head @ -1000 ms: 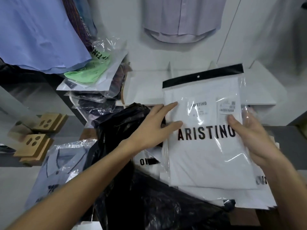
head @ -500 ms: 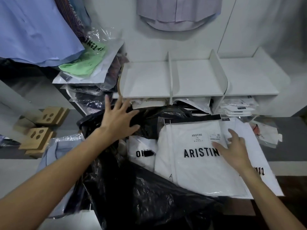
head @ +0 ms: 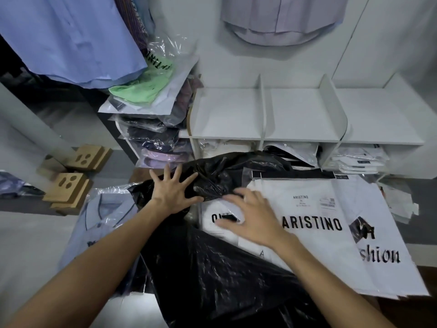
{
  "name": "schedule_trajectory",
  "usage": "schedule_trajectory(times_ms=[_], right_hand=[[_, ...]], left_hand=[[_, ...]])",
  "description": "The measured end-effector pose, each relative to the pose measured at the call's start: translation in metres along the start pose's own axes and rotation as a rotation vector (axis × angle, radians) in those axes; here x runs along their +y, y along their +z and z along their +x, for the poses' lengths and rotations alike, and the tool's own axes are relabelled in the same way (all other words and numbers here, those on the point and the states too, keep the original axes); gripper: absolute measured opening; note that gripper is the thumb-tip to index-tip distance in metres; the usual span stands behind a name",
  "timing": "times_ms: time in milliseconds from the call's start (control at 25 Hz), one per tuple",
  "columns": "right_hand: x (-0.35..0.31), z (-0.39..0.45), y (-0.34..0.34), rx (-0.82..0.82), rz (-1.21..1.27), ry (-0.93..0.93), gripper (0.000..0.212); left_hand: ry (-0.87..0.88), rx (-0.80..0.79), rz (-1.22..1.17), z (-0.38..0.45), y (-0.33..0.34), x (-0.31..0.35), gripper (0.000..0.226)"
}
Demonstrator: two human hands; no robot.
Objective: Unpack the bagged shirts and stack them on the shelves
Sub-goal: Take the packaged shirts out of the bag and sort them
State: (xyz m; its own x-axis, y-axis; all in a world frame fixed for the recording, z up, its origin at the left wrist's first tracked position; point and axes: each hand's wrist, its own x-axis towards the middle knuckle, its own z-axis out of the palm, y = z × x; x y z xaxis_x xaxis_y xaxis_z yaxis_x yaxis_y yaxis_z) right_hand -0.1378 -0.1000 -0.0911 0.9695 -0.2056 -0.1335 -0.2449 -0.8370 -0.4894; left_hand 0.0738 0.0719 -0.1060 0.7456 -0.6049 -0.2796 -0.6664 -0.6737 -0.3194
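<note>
A large black plastic bag [head: 220, 275] lies crumpled in front of me. My left hand [head: 172, 190] rests on its upper fold with the fingers spread and nothing gripped. My right hand [head: 253, 216] hovers open over a white bagged shirt [head: 220, 223] that sits partly inside the black bag. To the right lies another white bagged shirt printed ARISTINO [head: 314, 209], flat on a stack of white packages [head: 387, 263]. The white shelf unit [head: 300, 138] stands behind, its top compartments bare and its lower ones holding bagged shirts.
A light blue bagged shirt [head: 101, 223] lies at the left of the black bag. A stack of bagged shirts, a green one [head: 144, 86] on top, fills the shelf at the left. Cardboard blocks [head: 68, 192] sit at the far left. Shirts [head: 281, 17] hang on the wall above.
The ARISTINO shirt was held up in both hands, then laid flat on the stack. My left hand moved onto the black bag and my right hand moved left over the shirt inside it.
</note>
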Motion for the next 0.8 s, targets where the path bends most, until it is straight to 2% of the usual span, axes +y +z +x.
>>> schedule_trajectory(times_ms=[80,200,360,480,600,680,720,760,800], right_hand=[[-0.028,-0.002,0.025,-0.166,0.041,-0.043,0.083],[-0.047,-0.014,0.059,-0.362,0.214,-0.078,0.072],[-0.057,-0.029,0.083,-0.32,0.219,-0.145,0.049],[-0.061,-0.034,0.091,-0.295,0.2,-0.168,0.047],[-0.061,-0.033,0.089,-0.28,0.211,-0.189,0.044],[-0.066,-0.035,0.085,-0.324,0.17,-0.21,0.044],[-0.069,-0.034,0.083,-0.354,0.147,-0.222,0.043],[-0.069,-0.033,0.08,-0.38,0.157,-0.224,0.042],[-0.068,-0.03,0.075,-0.376,0.205,-0.222,0.043]], left_hand=[[0.001,-0.008,0.047,0.003,0.007,-0.001,0.086],[-0.003,0.036,0.014,0.02,0.006,0.001,0.058],[-0.018,0.023,0.011,0.05,-0.005,-0.003,0.043],[-0.087,-0.013,-0.097,0.077,-0.01,-0.015,0.043],[-0.233,-0.098,-0.3,0.097,-0.01,-0.025,0.042],[-0.314,-0.132,-0.358,0.102,-0.01,-0.02,0.042],[-0.265,-0.067,-0.343,0.103,-0.012,-0.015,0.046],[-0.119,0.049,-0.328,0.104,-0.017,-0.007,0.052],[0.116,0.167,-0.337,0.104,-0.02,0.002,0.056]])
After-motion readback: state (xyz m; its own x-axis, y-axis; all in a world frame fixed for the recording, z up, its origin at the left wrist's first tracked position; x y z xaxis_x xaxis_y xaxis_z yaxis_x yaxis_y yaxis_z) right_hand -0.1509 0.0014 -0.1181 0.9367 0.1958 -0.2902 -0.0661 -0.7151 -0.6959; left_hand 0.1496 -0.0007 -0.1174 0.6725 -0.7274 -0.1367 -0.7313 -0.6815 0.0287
